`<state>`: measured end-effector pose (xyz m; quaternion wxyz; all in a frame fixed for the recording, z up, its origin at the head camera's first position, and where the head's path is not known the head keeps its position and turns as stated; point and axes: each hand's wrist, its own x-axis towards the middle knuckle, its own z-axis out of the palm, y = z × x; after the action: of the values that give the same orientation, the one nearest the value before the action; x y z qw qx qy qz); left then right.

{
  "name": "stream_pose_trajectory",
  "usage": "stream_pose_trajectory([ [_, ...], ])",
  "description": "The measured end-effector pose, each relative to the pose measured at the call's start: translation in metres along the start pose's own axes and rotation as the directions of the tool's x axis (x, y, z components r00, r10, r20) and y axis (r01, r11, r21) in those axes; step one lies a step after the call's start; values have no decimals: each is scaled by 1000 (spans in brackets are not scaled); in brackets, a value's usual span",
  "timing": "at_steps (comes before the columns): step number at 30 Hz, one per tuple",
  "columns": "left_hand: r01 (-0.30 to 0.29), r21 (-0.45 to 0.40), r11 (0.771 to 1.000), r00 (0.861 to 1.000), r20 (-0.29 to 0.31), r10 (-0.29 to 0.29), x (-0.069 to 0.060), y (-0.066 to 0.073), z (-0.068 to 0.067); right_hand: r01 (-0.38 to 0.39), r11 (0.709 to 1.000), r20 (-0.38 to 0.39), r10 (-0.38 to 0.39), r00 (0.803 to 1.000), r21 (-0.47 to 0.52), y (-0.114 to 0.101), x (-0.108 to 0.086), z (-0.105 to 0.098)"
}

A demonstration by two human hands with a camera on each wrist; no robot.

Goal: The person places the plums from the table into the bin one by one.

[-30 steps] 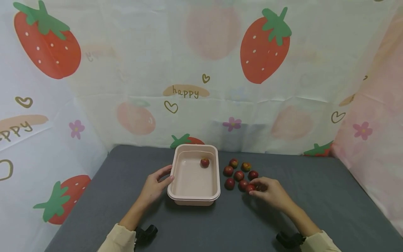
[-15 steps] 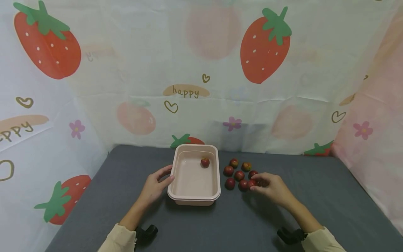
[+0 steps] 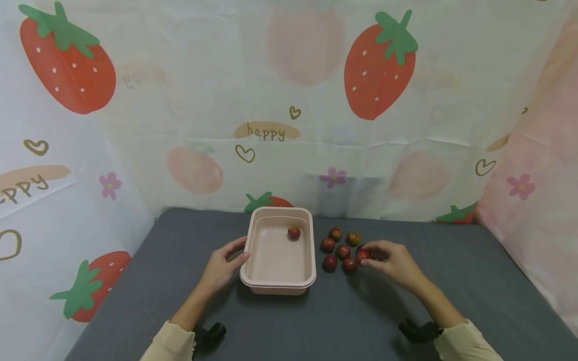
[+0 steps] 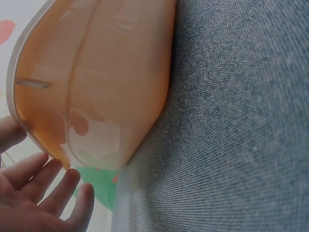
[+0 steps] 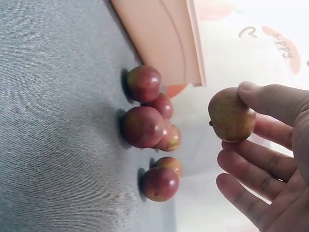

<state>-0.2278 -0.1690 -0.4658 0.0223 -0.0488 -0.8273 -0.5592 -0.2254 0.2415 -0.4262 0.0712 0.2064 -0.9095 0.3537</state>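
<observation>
In the head view my left hand (image 3: 222, 264) rests at the left side of a pale pink plastic box (image 3: 277, 289), thumb and fingertips touching its rim. The left wrist view shows these fingers (image 4: 59, 192) spread and slightly bent against the rim of the box (image 4: 111, 63). A red plum (image 3: 294, 233) lies inside, toward the back. Right of the box, my right hand (image 3: 397, 263) pinches one plum (image 5: 231, 115) between thumb and fingers. From the right wrist, this plum appears held apart from the loose plums (image 5: 142, 126). The hand partly hides another plum (image 3: 359, 248).
Several plums (image 3: 343, 251) lie grouped on the dark grey cloth-covered table (image 3: 289, 326), close to the box's right side. Fabric with printed strawberries (image 3: 381, 65) hangs behind the table and at both sides. Black camera mounts (image 3: 209, 335) sit on both wrists.
My right hand, with the plum in its fingers, has shifted slightly back and away from the front plum of the group. The left hand and box have stayed in place.
</observation>
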Motion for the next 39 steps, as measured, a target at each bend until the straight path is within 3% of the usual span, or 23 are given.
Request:
stream_pose_trajectory([
  [9,-2,16,1000,1000,-3,2,0,0,0,38,999,-11,-38,999,-6,-2,6,-6],
  [27,-6,3,1000,1000,-2,6,-1,1,0,34,999,-5,-34,999,-21,-8,18,-11],
  [39,-5,7,1000,1000,-5,5,-1,0,0,5,1000,7,-5,1000,26,-12,28,-10],
])
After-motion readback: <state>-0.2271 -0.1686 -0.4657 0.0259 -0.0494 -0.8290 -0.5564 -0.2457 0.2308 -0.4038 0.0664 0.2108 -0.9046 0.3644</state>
